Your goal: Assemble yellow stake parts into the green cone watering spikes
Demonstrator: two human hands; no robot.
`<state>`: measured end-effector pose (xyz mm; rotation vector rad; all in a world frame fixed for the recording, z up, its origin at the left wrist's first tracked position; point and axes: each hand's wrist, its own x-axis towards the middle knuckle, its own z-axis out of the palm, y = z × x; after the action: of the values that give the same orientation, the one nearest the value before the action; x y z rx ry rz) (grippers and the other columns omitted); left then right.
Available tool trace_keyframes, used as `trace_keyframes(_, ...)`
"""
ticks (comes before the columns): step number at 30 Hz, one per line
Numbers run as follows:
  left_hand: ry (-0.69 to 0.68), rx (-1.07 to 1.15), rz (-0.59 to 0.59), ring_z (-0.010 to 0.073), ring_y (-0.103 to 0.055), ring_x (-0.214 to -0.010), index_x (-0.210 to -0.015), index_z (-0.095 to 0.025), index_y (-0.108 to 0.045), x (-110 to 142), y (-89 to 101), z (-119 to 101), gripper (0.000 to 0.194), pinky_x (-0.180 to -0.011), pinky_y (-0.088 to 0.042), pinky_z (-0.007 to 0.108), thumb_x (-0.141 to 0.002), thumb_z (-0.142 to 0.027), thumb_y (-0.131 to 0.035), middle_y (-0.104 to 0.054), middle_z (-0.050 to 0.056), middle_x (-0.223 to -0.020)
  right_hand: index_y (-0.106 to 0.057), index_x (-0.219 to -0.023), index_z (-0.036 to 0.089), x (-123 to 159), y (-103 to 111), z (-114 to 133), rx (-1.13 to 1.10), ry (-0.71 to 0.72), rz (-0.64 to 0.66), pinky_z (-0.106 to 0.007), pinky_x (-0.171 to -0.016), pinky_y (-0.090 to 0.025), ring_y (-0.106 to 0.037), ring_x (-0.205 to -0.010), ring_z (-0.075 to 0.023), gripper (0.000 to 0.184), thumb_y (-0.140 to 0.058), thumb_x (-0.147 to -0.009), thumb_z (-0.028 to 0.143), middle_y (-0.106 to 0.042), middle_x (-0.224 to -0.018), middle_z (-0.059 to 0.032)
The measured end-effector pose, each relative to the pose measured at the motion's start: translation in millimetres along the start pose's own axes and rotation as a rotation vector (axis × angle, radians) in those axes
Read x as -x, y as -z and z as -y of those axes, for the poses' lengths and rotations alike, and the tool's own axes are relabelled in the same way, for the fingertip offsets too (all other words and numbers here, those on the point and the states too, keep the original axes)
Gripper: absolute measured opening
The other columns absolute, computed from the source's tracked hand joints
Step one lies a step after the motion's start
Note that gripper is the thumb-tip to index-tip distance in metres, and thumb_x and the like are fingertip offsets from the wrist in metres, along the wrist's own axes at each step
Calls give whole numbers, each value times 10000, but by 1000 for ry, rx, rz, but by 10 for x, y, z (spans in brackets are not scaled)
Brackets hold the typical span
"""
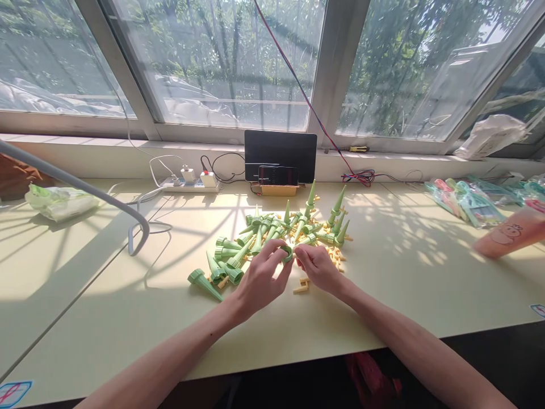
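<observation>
My left hand [267, 272] is closed around a green plastic watering spike [288, 253], its open ribbed collar facing me. Close against it, my right hand [318, 266] pinches at the spike's side; whatever sits between those fingertips is too small and covered to name. Beyond both hands spreads a heap of similar green spikes [258, 241], most lying down and some standing point up. Small yellow plastic valve pieces [338, 258] are scattered among them on the right. A couple of loose yellow pieces [301, 287] lie just below my right hand.
A black tablet [281, 150] with a phone [278, 175] before it stands at the window. Left are a power strip [191, 184], a grey curved tube [140, 227] and a plastic packet [59, 203]. Right are bagged items [468, 201] and a tilted drink cup [513, 230].
</observation>
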<state>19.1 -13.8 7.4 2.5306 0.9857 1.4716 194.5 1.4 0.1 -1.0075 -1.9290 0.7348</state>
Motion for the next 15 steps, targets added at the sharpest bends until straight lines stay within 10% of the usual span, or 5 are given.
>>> trace_keyframes(15,42,-9,4,109,-555,-719,-851,-176,-531,2,-5,39,66,-586,-513,240,-870,-129,-574,-590,68,-1000,-464,-683,185,12,-9,-30,-10,-9,-2,-237,-530,-313,-378,-513,-97,379,-372,-1008,358,-395,-545,48)
